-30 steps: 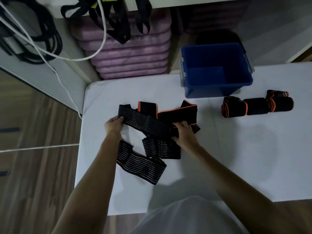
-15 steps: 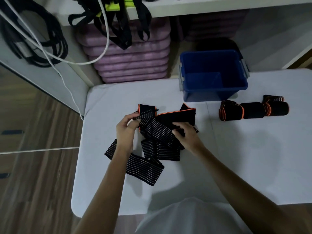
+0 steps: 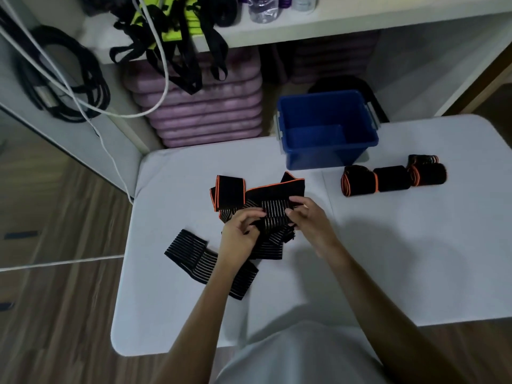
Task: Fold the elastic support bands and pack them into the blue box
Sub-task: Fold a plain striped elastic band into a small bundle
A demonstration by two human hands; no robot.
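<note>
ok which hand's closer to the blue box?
Right. The right hand is on the striped band, just below-left of the box; the left hand grips the band further left.

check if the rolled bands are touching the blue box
Apart. The head view shows bare white table between the rolled bands and the blue box.

A single head-worn camera is looking forward and steeply down from above the near edge of the white table (image 3: 388, 259), close enough that the person's forearms and torso are filling the bottom of the view. It is facing toward the table's far edge and the shelf (image 3: 346, 26) beyond it. The wide-angle lens is bowing the table's edges, and the left near corner is lying inside the view while the right edge is running out of it.
</note>
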